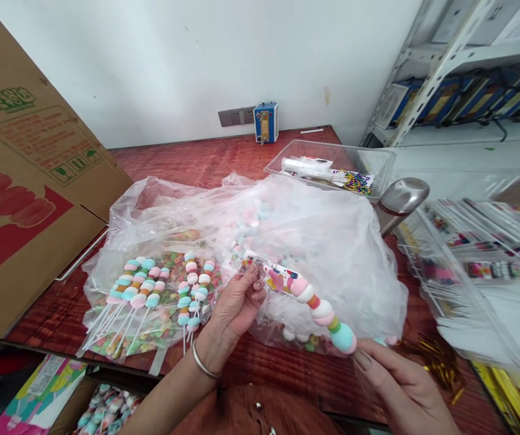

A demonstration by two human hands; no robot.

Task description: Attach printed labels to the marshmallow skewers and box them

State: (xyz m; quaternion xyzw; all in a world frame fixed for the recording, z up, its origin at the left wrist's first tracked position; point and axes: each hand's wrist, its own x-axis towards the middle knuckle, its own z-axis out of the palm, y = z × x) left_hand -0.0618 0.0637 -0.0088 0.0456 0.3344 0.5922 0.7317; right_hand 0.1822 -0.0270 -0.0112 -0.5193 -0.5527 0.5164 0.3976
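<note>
We hold a marshmallow skewer (pixel 318 308) between both hands. Its long axis runs on a slant, from the upper left, farther from us, down to the lower right, closer to us. Its upper end sits inside a narrow printed sleeve (pixel 266 275), while the pink, white, orange and blue-green pieces lower down are bare. Our left hand (pixel 237 308) is at the skewer's upper-left end, thumb and fingers pinched shut on the sleeve's mouth. Our right hand (pixel 400 380) is at the lower-right end, fingers closed just beneath the last blue-green piece. The stick itself is hidden there, so we judge rather than see that it is gripped. Each hand is thus at one end, with the candy spanning the gap between them. Directly behind and under the skewer lies a large crumpled plastic bag (pixel 332 241), with more pale sweets showing dimly through it. To the skewer's left, on the same plastic, loose skewers (pixel 142 290) lie fanned out, sticks pointing towards us. Farther left of the skewer a cardboard box (pixel 24 199) leans in. Beyond the skewer, towards the wall, a clear tray (pixel 378 160) stands on the red wooden table (pixel 196 160). To the skewer's right a stack of empty sleeves (pixel 482 266) is spread out.
</note>
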